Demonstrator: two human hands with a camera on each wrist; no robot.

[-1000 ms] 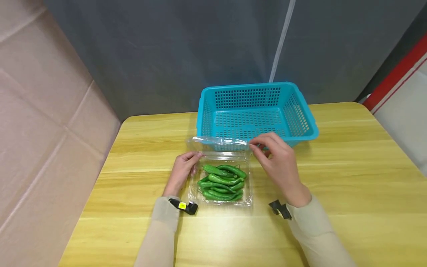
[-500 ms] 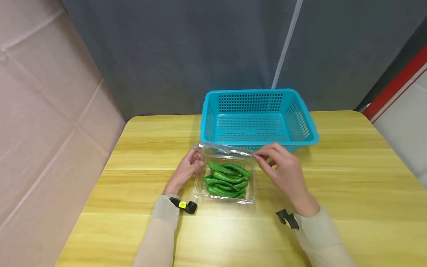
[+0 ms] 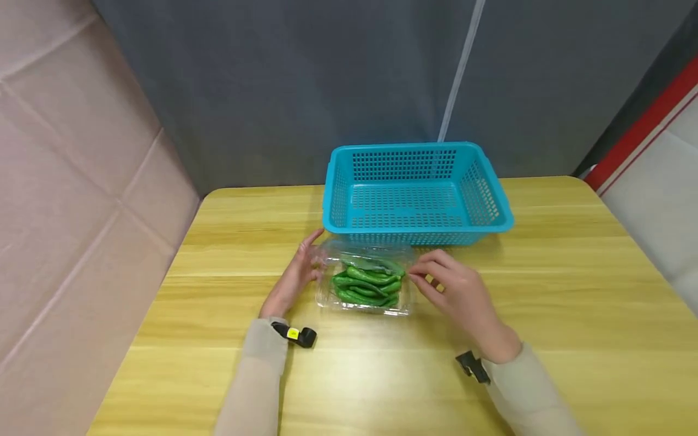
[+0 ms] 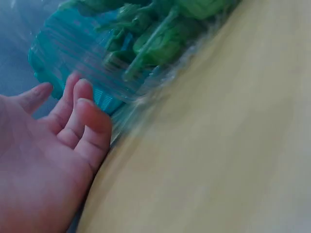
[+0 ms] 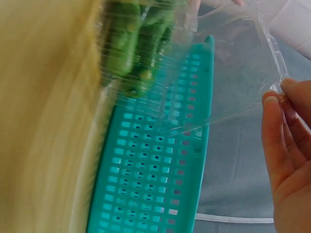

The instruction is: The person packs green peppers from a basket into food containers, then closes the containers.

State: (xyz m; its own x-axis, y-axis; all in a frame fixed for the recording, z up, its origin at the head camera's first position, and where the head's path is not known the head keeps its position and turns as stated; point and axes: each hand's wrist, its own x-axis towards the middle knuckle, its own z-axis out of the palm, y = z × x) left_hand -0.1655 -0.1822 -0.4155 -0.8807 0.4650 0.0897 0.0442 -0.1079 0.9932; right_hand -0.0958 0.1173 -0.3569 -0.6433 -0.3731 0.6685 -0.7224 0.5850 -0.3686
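Several green chili peppers (image 3: 366, 286) lie in a clear plastic clamshell box (image 3: 324, 298) in the head view. Its hinged lid (image 5: 238, 63) is tilted over the box, partly covering the far peppers. Between thumb and index finger, my right hand (image 3: 455, 293) pinches the lid's edge at the right corner, plainest in the right wrist view. At the box's left side is my left hand (image 3: 293, 277), thumb raised and fingers loosely bent. In the left wrist view, these fingers (image 4: 95, 116) hold nothing; whether they touch the clear wall cannot be told.
A blue perforated plastic basket (image 3: 417, 231) stands just behind the box, near the far edge of the wooden table (image 3: 360, 387). A grey curtain (image 3: 272, 91) hangs behind the table. To the left is a pinkish padded wall (image 3: 71, 181).
The lid has swung down toward the peppers, with my right hand pinching its corner and moving nearer. My left hand's fingers have opened at the box's left side.
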